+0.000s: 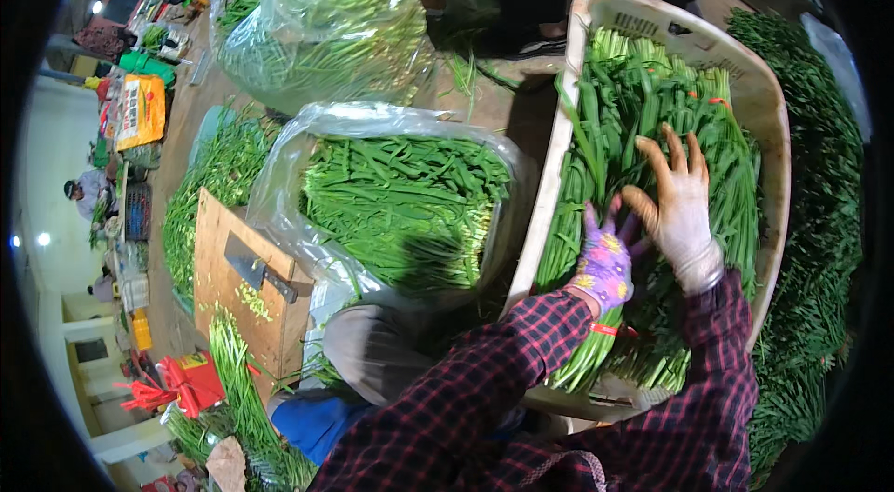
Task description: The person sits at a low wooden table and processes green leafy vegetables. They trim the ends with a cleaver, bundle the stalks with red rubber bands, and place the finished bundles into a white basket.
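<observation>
Both hands reach into a large white plastic crate packed with bundles of long green leafy vegetables. My left hand, in a purple flowered glove, rests on the leaves near the crate's middle, fingers spread. Just beyond it my right hand, in a white glove with brown-stained fingers, lies over the leaves with its fingers apart. Red ties bind the bundle whose pale stalks point towards me. At the far end, other bundles carry orange-red ties. Leaves partly hide the left fingertips.
Left of the crate stands a plastic-lined container full of greens. A cleaver lies on a wooden block. Near it are a red box and loose stalks. A clear bag of greens sits farther off; dark greens pile up at right.
</observation>
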Motion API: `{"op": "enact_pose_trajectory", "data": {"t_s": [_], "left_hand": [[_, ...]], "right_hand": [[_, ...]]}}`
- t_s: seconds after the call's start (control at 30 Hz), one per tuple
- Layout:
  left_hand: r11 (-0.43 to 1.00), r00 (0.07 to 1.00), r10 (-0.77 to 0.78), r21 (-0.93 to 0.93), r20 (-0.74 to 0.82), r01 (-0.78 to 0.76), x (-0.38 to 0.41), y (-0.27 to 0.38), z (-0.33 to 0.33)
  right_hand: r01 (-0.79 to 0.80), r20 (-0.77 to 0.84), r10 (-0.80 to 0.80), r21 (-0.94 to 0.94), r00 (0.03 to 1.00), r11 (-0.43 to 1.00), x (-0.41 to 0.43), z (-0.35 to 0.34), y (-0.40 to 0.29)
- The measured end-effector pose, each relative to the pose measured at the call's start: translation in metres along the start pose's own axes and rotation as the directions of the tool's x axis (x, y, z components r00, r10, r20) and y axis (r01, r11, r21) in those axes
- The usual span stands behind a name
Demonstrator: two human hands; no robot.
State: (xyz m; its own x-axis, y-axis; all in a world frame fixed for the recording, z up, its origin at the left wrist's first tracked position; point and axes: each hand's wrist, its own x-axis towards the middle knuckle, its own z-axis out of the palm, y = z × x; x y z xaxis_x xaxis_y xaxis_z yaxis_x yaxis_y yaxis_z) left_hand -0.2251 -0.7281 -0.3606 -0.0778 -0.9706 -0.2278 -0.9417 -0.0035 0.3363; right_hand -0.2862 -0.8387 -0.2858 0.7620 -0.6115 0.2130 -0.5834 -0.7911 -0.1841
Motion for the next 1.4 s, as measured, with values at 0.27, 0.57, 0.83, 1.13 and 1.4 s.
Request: {"op": "enact_pose_trajectory", "data": {"t_s": [0.27,0.57,0.83,1.13,1.4], "left_hand": [[0.997,0.982,-0.018,-0.076,0.187,0.033,-0.002,-0.011,-0.021],[0.859,0.94,0.096,-0.45,-0.327,-0.244,-0.135,-0.053,-0.065],[-0.307,0.514,-0.855,-0.864,0.067,-0.398,-0.253,-0.219,-0.046],[-0.27,0.03,-0.92,-0.575,0.391,-0.772,-0.28,-0.266,-0.011],[-0.28,0.002,-0.918,-0.644,0.397,-0.712,-0.276,-0.309,-0.013]], "right_hand": [[-0.112,0.104,0.095,0.171,0.99,0.979,0.012,0.093,0.029],[-0.142,0.243,0.163,-0.1,0.956,0.985,0.003,0.11,0.073],[0.149,0.119,-0.122,-0.253,0.985,0.956,0.085,-0.008,-0.153],[0.235,0.382,-0.433,0.466,0.816,0.853,0.134,0.24,-0.427],[0.189,0.551,-0.149,-0.016,0.821,0.982,0.167,0.39,-0.472]]}}
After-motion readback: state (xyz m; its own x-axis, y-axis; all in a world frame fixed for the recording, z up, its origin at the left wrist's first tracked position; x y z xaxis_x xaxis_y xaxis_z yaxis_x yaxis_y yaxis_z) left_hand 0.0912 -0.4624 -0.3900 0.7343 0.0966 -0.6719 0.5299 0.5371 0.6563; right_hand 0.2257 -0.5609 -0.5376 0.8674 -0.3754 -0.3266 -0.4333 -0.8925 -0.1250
